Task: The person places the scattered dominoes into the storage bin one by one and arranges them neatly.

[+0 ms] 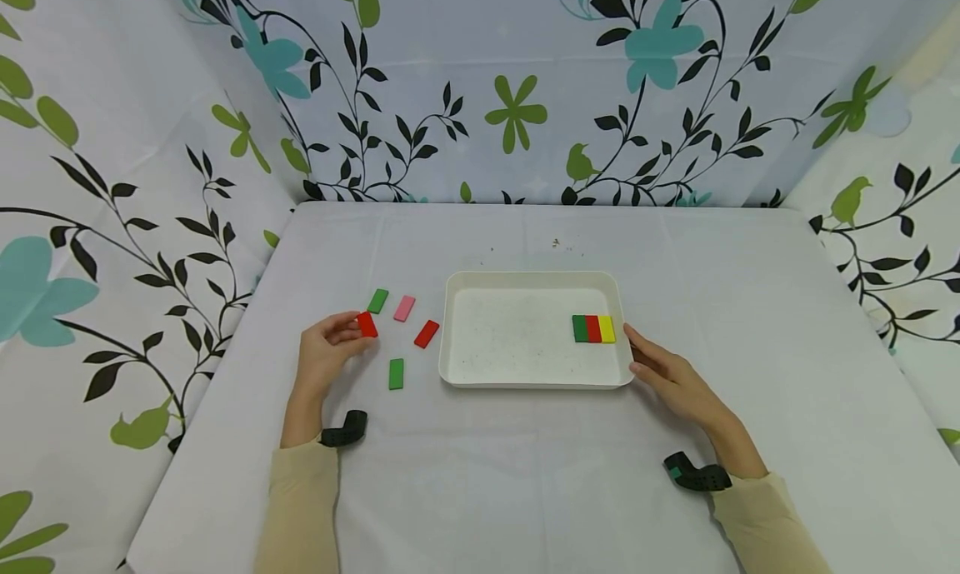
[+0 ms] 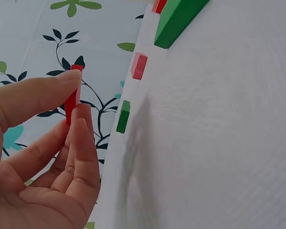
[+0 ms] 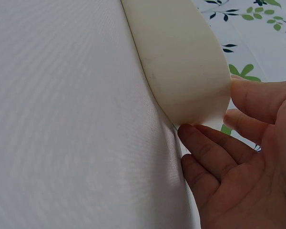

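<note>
Pinching a flat red rectangular block (image 1: 367, 325) between the thumb and the fingertips of my left hand (image 1: 322, 353), I have it to the left of the shallow off-white rectangular tray (image 1: 510, 341), outside of its rim. The left wrist view shows this block almost edge-on, and it seems lifted above the white cloth-covered desk (image 1: 465, 474). Seen from my head, its long axis points mostly away from me, with the far end leaning a little to the left.

The relation which matters most, I judge, is with the short row of three flat rectangular blocks, green (image 1: 580, 328), red (image 1: 593, 328) and yellow (image 1: 607, 328), inside the tray. This row lies to the right of my pinching fingers, across the bare tray floor, close to the right wall. Its blocks stand side by side, with long axes running away from me, so a small turn would make mine parallel. The green end faces my left hand.

My right hand (image 1: 675, 382) is nearer to the row, but it holds no block: its fingers are rather straight and touch the tray's right side. Between my left hand and the tray lies a loose red rectangular block (image 1: 427, 333), slanting, its far end to the right.
</note>
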The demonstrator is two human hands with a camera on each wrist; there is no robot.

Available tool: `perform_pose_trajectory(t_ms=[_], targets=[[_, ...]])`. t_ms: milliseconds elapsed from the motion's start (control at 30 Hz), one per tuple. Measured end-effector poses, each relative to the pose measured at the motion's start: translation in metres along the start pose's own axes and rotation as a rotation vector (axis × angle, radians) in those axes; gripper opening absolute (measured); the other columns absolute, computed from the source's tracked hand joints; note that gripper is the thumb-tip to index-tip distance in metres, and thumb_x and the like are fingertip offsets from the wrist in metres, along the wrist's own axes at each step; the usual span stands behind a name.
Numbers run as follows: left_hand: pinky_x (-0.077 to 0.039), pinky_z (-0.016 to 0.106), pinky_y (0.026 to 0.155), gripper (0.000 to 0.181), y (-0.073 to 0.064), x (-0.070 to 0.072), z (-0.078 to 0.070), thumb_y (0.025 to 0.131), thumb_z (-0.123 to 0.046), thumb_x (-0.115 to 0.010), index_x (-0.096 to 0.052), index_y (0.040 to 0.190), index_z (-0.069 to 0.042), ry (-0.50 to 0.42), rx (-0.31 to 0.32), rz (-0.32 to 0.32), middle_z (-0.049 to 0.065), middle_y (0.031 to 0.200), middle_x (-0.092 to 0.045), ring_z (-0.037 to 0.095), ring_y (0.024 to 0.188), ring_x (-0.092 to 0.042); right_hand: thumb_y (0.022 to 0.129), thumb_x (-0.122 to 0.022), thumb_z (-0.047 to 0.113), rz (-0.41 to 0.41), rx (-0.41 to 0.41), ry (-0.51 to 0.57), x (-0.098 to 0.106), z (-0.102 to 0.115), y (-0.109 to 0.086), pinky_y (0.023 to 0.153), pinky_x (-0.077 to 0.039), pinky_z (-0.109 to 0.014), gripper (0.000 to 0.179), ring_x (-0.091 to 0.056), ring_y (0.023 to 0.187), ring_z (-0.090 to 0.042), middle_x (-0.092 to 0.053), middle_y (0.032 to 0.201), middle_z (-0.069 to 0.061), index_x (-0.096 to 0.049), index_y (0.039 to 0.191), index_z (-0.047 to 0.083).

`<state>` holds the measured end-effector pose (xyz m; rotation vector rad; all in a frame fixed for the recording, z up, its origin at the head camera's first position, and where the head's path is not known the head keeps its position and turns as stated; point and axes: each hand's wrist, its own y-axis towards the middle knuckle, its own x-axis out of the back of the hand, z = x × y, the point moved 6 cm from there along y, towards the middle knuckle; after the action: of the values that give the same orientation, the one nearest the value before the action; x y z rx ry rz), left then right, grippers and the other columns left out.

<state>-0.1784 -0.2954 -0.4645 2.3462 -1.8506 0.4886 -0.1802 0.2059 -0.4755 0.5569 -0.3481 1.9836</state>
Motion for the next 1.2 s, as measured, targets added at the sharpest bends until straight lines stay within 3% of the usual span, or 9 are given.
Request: perform_pose_trajectory(t_ms=[67,167,367,567,733,867,1200], targets=[[-0.052,0.011,0.073,0.049,-0.001,-0.001,-0.003,0.084,0.0,-0.073,-0.056,0.13,0.006,-0.023,-0.012,-0.006,-0.008,0.09,-0.062,-0.002,0.08,-0.06,0.101,-0.053,0.014,-0.001,-0.001,-0.002,0.0,0.0,0.0,0.096,-0.031,-0.001,0.06,-0.033,0.14,-0.044,-0.025,0.159,-0.019,-0.026,0.154,0.006],[-0.051,0.01,0.075,0.049,-0.002,-0.004,-0.01,0.084,0.001,-0.073,-0.056,0.13,0.007,-0.053,-0.036,-0.003,-0.01,0.09,-0.062,-0.002,0.081,-0.06,0.101,-0.053,0.014,-0.002,0.002,-0.001,0.0,-0.001,0.0,0.096,-0.031,-0.001,0.06,-0.033,0.14,-0.044,-0.025,0.159,-0.019,-0.026,0.154,0.006],[-0.051,0.01,0.078,0.049,-0.003,-0.016,-0.026,0.084,0.002,-0.072,-0.055,0.13,0.009,-0.08,-0.07,0.023,0.009,0.106,-0.063,-0.001,0.083,-0.06,0.101,-0.053,0.014,-0.009,0.008,-0.004,0.0,-0.002,0.0,0.096,-0.031,-0.001,0.06,-0.034,0.14,-0.044,-0.026,0.159,-0.019,-0.026,0.154,0.006],[-0.051,0.01,0.078,0.049,-0.001,-0.03,-0.04,0.084,0.001,-0.073,-0.056,0.13,0.007,-0.072,-0.079,0.039,0.009,0.103,-0.063,0.001,0.083,-0.06,0.101,-0.052,0.014,-0.007,0.004,-0.004,0.0,-0.002,0.0,0.096,-0.031,-0.001,0.06,-0.033,0.14,-0.044,-0.026,0.159,-0.019,-0.026,0.154,0.006],[-0.051,0.01,0.077,0.049,0.001,-0.043,-0.054,0.084,-0.001,-0.074,-0.058,0.13,0.005,-0.056,-0.096,0.048,0.02,0.108,-0.061,0.002,0.083,-0.059,0.101,-0.052,0.013,-0.009,0.02,0.002,0.001,-0.002,0.0,0.096,-0.031,-0.002,0.06,-0.034,0.139,-0.045,-0.026,0.158,-0.021,-0.026,0.154,0.005],[-0.051,0.01,0.076,0.049,0.002,-0.057,-0.067,0.083,-0.002,-0.075,-0.059,0.129,0.003,-0.052,-0.105,0.071,0.024,0.111,-0.06,0.003,0.082,-0.06,0.101,-0.053,0.013,-0.009,0.023,-0.003,0.001,-0.002,0.0,0.096,-0.031,-0.002,0.06,-0.034,0.139,-0.045,-0.026,0.158,-0.021,-0.026,0.154,0.004],[-0.052,0.012,0.077,0.048,0.004,-0.104,-0.096,0.081,-0.003,-0.076,-0.062,0.127,0.001,-0.027,-0.131,0.16,0.018,0.112,-0.062,0.014,0.087,-0.062,0.101,-0.052,0.014,-0.004,0.013,-0.003,0.001,-0.002,0.0,0.096,-0.031,-0.001,0.06,-0.036,0.139,-0.045,-0.025,0.158,-0.021,-0.025,0.154,0.005]])
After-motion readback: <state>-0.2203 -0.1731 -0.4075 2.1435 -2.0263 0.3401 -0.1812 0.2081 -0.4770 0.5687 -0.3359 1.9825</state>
